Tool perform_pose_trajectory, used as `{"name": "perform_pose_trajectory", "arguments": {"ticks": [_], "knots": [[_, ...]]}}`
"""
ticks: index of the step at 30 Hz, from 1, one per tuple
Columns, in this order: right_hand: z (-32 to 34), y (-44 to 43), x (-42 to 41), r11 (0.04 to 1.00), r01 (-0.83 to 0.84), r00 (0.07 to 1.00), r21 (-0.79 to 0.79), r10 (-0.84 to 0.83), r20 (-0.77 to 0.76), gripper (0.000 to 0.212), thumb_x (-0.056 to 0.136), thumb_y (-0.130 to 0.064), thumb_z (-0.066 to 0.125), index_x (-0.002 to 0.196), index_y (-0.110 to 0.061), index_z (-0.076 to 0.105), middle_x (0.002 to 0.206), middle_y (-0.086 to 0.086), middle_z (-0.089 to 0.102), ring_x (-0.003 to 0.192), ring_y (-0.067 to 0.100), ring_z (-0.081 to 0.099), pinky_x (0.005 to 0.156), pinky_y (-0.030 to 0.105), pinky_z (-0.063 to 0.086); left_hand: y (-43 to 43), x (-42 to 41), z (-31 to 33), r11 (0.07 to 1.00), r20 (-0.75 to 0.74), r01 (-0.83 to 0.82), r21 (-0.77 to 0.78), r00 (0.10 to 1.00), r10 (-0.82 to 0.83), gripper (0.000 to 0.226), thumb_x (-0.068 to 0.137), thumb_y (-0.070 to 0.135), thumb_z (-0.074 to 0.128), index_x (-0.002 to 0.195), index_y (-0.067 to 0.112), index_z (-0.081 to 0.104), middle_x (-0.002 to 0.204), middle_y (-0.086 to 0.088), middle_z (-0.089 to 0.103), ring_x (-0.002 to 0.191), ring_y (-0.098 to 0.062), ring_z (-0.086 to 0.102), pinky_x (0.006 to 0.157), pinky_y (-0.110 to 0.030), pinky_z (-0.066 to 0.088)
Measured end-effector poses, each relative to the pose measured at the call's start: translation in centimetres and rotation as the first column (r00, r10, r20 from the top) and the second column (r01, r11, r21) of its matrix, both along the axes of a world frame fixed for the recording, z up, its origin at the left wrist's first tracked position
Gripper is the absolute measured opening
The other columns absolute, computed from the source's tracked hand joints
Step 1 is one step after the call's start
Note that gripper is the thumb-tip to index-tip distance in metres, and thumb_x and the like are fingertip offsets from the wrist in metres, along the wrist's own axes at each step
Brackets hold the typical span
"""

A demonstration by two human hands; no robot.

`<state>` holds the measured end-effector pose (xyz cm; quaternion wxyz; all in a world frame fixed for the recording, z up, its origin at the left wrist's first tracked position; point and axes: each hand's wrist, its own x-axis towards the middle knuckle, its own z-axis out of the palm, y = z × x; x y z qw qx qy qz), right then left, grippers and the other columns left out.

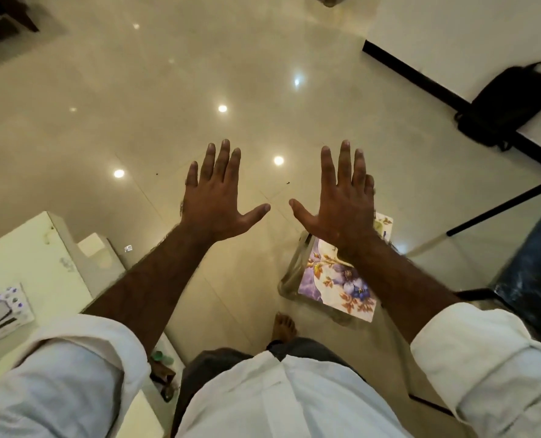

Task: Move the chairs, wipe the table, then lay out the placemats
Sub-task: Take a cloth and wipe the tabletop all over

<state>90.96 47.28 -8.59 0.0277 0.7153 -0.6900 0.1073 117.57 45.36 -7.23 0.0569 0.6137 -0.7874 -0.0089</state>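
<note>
Both hands are held out above the glossy floor (168, 90), the left hand (221, 200) and the right hand (341, 203) spread flat, with the fingers (223, 159) wide and straight and nothing held. A floral placemat (335, 279) is seen lying on a low clear stand (289, 279), partly hidden under the right forearm. A black bag (509, 102) is propped against the wall at the far right.

Left hand (218, 197) and right hand (341, 197) are side by side above the floor (168, 90). Placemat (335, 286) lies beneath the right wrist — bag (506, 105) far right.
</note>
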Motion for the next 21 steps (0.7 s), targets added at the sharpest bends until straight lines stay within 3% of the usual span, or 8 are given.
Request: {"name": "perform_pose_trajectory", "arguments": {"ticks": [12,17,21], "knots": [[-3.0,-19.7,-3.6,0.966,0.259,0.966,0.030,-0.257,-0.038,0.119,0.089,-0.091,0.043,0.177,-0.018,0.010,0.183,0.019,0.002,0.169,0.045,0.008,0.123,0.064,0.033,-26.0,-5.1,-3.3,0.964,-0.018,0.255,0.076,0.967,-0.255,0.130,0.086,0.102,0.031,0.177,0.016,-0.002,0.186,-0.005,-0.011,0.171,-0.029,-0.010,0.136,-0.064,0.012],[-3.5,-27.4,-5.4,0.895,0.440,0.898,0.079,-0.437,-0.050,0.118,0.089,-0.090,0.045,0.177,-0.018,0.011,0.183,0.019,0.003,0.169,0.044,0.009,0.122,0.063,0.035,-38.0,-8.5,-3.7,0.897,-0.022,0.427,0.115,0.904,-0.427,0.129,0.087,0.101,0.033,0.177,0.014,-0.001,0.186,-0.004,-0.011,0.171,-0.028,-0.011,0.136,-0.062,0.012],[-2.5,-31.7,-7.0,0.806,0.586,0.810,0.077,-0.583,-0.065,0.116,0.091,-0.089,0.043,0.177,-0.018,0.013,0.183,0.019,0.004,0.168,0.045,0.012,0.120,0.061,0.035,-46.1,-12.4,-3.0,0.792,-0.005,0.598,0.123,0.799,-0.602,0.129,0.087,0.101,0.031,0.177,0.014,-0.001,0.186,-0.004,-0.012,0.171,-0.027,-0.013,0.136,-0.063,0.012]]}}
